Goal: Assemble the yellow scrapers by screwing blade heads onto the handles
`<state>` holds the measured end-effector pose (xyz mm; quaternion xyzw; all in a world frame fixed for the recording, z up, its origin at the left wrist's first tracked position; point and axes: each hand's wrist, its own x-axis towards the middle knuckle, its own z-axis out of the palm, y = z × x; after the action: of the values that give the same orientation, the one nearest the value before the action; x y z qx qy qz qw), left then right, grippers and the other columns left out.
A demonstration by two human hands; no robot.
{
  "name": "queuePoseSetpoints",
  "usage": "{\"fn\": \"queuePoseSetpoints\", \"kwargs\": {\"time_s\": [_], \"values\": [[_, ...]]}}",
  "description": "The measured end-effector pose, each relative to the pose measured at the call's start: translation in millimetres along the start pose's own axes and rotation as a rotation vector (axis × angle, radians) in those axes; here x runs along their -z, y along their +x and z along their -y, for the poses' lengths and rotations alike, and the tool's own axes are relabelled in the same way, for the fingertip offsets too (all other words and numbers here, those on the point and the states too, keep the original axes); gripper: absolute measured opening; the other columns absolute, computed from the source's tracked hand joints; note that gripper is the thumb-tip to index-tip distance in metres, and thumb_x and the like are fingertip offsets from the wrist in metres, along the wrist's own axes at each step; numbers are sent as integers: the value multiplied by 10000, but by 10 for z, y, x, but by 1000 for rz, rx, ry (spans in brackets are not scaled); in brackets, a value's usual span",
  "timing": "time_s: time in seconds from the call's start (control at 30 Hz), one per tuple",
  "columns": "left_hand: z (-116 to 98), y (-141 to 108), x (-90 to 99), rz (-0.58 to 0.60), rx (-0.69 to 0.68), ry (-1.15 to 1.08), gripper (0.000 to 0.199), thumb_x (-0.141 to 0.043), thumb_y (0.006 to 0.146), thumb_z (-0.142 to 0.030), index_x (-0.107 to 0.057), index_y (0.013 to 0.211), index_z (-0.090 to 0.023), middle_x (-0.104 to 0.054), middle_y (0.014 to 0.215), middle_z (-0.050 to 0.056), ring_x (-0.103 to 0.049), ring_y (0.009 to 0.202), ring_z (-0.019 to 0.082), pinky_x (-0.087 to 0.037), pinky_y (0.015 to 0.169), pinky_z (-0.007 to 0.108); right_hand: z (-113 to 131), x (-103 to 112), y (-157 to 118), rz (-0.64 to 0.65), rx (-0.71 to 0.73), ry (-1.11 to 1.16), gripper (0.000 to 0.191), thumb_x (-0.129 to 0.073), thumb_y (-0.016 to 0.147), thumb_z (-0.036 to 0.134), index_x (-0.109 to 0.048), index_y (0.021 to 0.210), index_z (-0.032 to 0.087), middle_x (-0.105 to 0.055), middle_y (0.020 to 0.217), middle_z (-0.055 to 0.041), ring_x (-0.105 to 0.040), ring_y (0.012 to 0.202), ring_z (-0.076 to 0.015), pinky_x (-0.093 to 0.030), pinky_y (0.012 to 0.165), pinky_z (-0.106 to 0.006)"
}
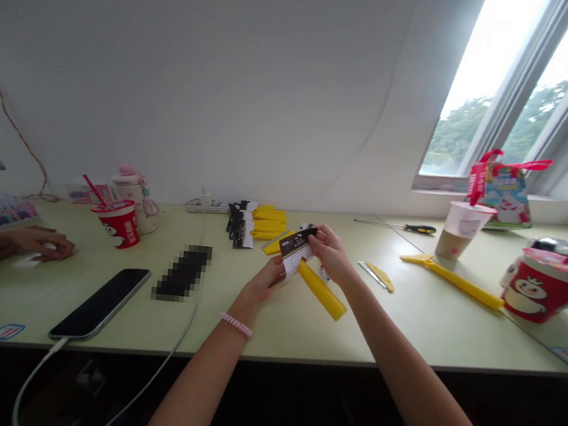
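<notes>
In front of me, above the table, I hold a yellow-handled scraper (324, 292) whose head is covered by a black and white card (294, 249). My left hand (266, 279) pinches the card's lower left side. At its upper right corner, the fingers of my right hand (329, 252) are closed on the card. The yellow handle slants down to the right between my forearms. Just behind the card, a flat yellow piece (275, 244) is partly hidden. Right of my hands lies a yellow piece with a metal blade edge (378, 276).
Several carded yellow scrapers (263, 223) are piled at the back. An uncarded yellow scraper (458, 283), a screwdriver (419, 229) and drink cups (548, 289) stand or lie rightward. Leftward are a phone (102, 304), a red cup (121, 225) and another person's hand (42, 243).
</notes>
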<state>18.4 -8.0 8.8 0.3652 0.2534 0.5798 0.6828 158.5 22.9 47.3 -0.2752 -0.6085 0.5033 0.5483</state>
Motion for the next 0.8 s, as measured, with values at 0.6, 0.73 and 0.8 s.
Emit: {"fn": "queuePoseSetpoints", "kwargs": {"time_s": [0.6,0.73,0.8], "values": [[-113,-52,47,244,119,-161,737,-366,708,-708,-587,1121,-139,-598,1151,146,-491,1135,309,-386,915,432,282,190,-44,85,-23,-186,253,-624,675,339,-476,825,199,-589,763,-7,-545,705,-146,-423,621,-280],[-106,-9,67,156,148,-123,500,-458,796,-503,-612,1062,-109,-652,1032,138,-566,1030,276,-428,864,396,251,237,-34,96,-23,-208,234,-622,660,317,-474,793,195,-597,802,-17,-558,754,-154,-435,665,-301],[-80,6,68,151,106,-44,330,-542,784,-285,-619,1062,-125,-656,1035,107,-599,963,232,-441,840,338,227,246,-19,83,2,-234,228,-614,661,310,-465,792,197,-595,802,-13,-559,759,-154,-434,673,-303]]}}
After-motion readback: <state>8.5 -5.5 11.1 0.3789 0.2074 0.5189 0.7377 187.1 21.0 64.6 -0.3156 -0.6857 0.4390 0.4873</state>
